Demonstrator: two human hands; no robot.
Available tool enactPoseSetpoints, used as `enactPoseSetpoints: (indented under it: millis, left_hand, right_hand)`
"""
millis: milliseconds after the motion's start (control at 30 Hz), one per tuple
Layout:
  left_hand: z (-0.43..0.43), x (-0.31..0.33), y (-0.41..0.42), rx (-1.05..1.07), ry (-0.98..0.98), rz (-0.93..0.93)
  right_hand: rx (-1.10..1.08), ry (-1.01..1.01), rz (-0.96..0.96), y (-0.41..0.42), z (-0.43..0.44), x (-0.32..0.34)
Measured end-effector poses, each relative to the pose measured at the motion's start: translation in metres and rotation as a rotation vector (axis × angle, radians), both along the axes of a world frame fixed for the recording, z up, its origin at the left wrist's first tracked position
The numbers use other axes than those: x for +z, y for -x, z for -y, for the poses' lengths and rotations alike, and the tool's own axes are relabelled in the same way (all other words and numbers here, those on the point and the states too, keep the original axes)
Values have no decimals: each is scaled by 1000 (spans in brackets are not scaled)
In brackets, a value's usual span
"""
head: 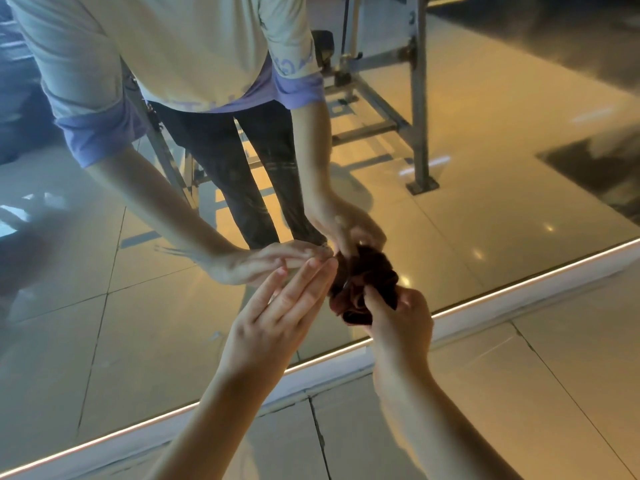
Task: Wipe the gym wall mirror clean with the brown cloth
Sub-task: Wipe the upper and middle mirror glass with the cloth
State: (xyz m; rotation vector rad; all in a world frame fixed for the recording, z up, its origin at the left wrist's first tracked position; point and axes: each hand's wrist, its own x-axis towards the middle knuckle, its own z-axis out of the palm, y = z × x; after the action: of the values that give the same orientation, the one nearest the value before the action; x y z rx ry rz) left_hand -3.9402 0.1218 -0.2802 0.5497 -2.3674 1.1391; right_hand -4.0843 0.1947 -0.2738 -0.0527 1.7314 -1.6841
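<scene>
The mirror (104, 306) is seen from above and at a slant, its lower edge running from the bottom left up to the right, where it is bordered by a lit strip (519, 289) and a pale base trim (346, 372). Tiled floor (519, 393) lies in front of the trim, and a crack is visible in a tile joint near the lower edge of the mirror.

The brown cloth (363, 289) is held bunched against the glass, just above the lower edge of the mirror and towards its right half. It is gripped by the right hand (401, 320), whose fingers are closed into the folds of the cloth; the thumb is seen pressed into the fabric.

The left hand (277, 317) is held flat, fingers extended and pressed together, with the fingertips (325, 268) at or very near the glass, just left of the cloth. Actual contact with the glass cannot be confirmed.

In the mirror, the reflection of the person is recorded: a pale shirt with purple sleeve cuffs, dark trousers, and both hands meeting their counterparts at the glass. A metal equipment frame (419, 98) is reflected behind, standing on glossy tiles. Faint smearing is noted on the glass at the left.
</scene>
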Motion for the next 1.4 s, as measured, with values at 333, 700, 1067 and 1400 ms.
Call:
enactPoseSetpoints:
  millis: [333,700,1067,1400]
  left_hand:
    - [2,2,-8,-25,-10,-25]
    - [3,7,-11,3,-2,10]
    - [-1,9,-10,11,-35,-2]
    - [0,15,-17,19,-33,-100]
  right_hand:
    - [-69,105,18,-4,-2,17]
    - [-115,154,-60,-4,8,28]
    - [-232,140,-269,25,-3,33]
    - [-192,75,-590,23,-7,13]
